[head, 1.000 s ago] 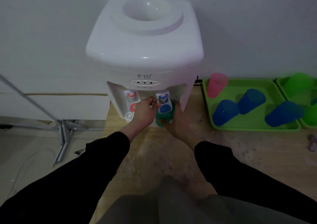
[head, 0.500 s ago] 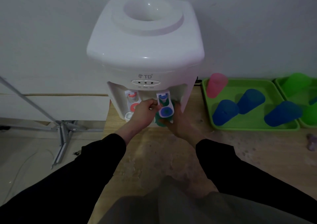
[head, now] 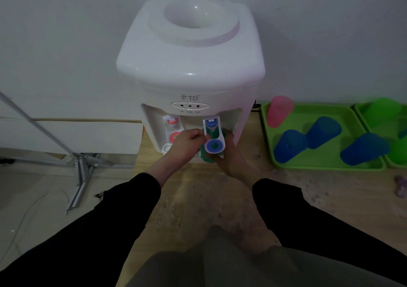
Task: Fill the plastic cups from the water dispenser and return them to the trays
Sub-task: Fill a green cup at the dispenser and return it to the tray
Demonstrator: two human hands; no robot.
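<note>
A white water dispenser (head: 189, 66) stands against the wall on a wooden table. My right hand (head: 231, 157) holds a green plastic cup (head: 206, 154) under the blue tap lever (head: 213, 140); the lever hides most of the cup. My left hand (head: 187, 147) is closed with its fingertips on the left edge of that blue lever. A red tap (head: 172, 128) is on the left of the recess. To the right, a green tray (head: 326, 165) holds a pink cup (head: 278, 110) and three blue cups (head: 322, 131), (head: 289, 144), (head: 363, 148).
A second green tray (head: 361, 110) with green cups (head: 383, 110) lies at the far right edge. A small purple thing (head: 402, 187) sits on the table at right. A metal stand (head: 81, 174) stands on the floor to the left, past the table's left edge.
Both hands stay at the blue tap with the green cup under it. The view has shifted only slightly.
</note>
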